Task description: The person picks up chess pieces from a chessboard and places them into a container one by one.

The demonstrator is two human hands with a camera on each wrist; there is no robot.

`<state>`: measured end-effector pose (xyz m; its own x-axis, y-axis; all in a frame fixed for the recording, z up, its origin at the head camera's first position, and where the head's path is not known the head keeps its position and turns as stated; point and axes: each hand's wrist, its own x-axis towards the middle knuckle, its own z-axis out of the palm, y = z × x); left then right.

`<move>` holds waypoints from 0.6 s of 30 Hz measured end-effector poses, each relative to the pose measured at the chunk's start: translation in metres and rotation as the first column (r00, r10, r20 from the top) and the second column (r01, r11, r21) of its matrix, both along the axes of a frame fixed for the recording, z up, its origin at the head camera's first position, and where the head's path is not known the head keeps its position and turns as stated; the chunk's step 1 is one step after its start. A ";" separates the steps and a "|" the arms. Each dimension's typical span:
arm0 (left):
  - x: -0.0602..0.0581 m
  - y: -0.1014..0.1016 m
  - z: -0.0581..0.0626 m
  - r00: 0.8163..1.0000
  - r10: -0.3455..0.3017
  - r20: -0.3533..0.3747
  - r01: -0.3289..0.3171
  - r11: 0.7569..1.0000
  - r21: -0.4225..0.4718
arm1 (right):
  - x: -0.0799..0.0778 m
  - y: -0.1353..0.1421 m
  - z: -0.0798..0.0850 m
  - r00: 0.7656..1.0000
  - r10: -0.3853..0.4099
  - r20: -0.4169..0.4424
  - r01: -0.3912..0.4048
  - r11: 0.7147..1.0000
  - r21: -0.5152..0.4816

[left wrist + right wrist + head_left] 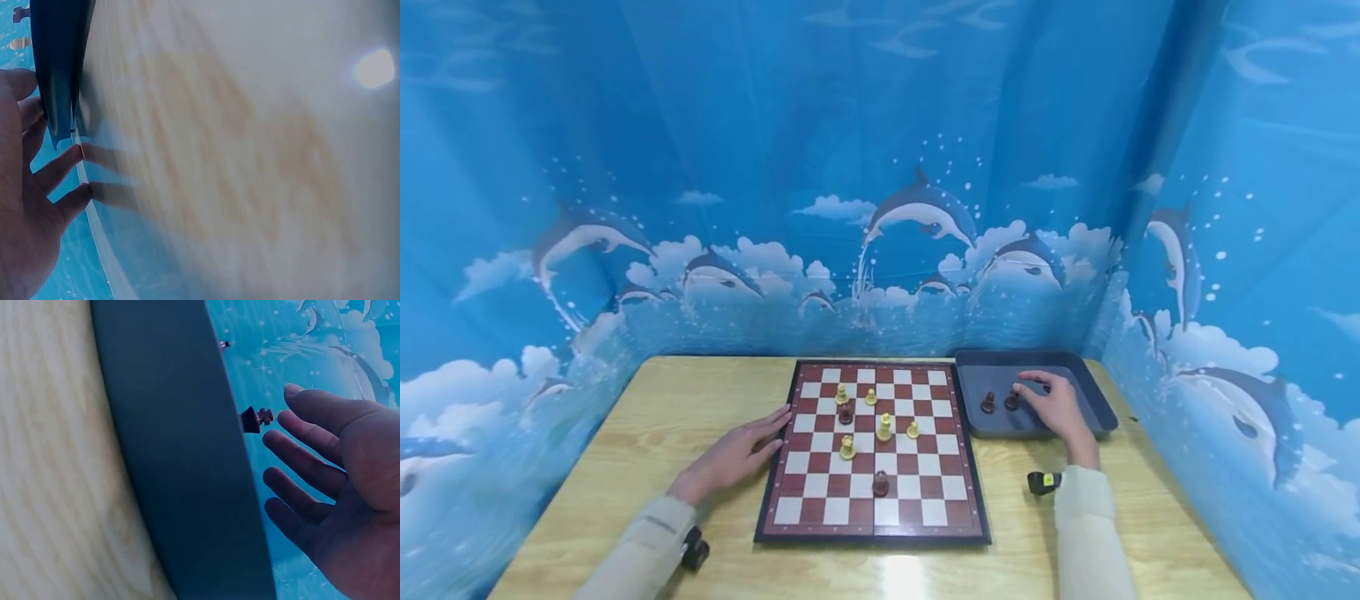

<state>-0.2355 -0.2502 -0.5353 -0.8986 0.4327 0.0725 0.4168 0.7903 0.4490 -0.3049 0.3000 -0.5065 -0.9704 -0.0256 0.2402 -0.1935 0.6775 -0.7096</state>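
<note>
My right hand (1054,404) is over the grey tray (1097,400), thumb and fingers apart beside a dark brown chess king (251,419). In the right wrist view, the fingertips are close to the king's top and do not close round it. A second dark chess piece (988,403) stands left of it in the tray. Fingers of my left hand (737,454) touch the left edge of the chessboard (820,510); the left wrist view shows them spread along the board's side. Standing on the squares are several cream pieces, among them a tall one (883,427), and two dark ones.
The tray is at the board's right, near the table's (700,392) back edge. One dark piece (881,483) is near the board's front, another (846,414) among the cream ones. A blue dolphin curtain (775,167) hangs behind and along both sides.
</note>
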 end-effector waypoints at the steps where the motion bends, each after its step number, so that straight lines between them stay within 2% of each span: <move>1: 0.000 0.000 0.000 1.000 0.000 0.001 0.000 1.000 0.000 | 0.000 -0.001 0.002 1.000 0.002 0.000 -0.002 1.000 -0.003; 11: 0.000 0.000 -0.002 1.000 -0.002 0.002 0.002 1.000 0.006 | 0.004 -0.008 0.016 1.000 0.024 0.011 -0.023 0.999 -0.023; 18: -0.001 0.000 -0.001 0.998 -0.029 -0.061 0.030 0.999 0.012 | 0.007 -0.021 0.032 0.998 0.053 -0.031 -0.053 0.999 -0.011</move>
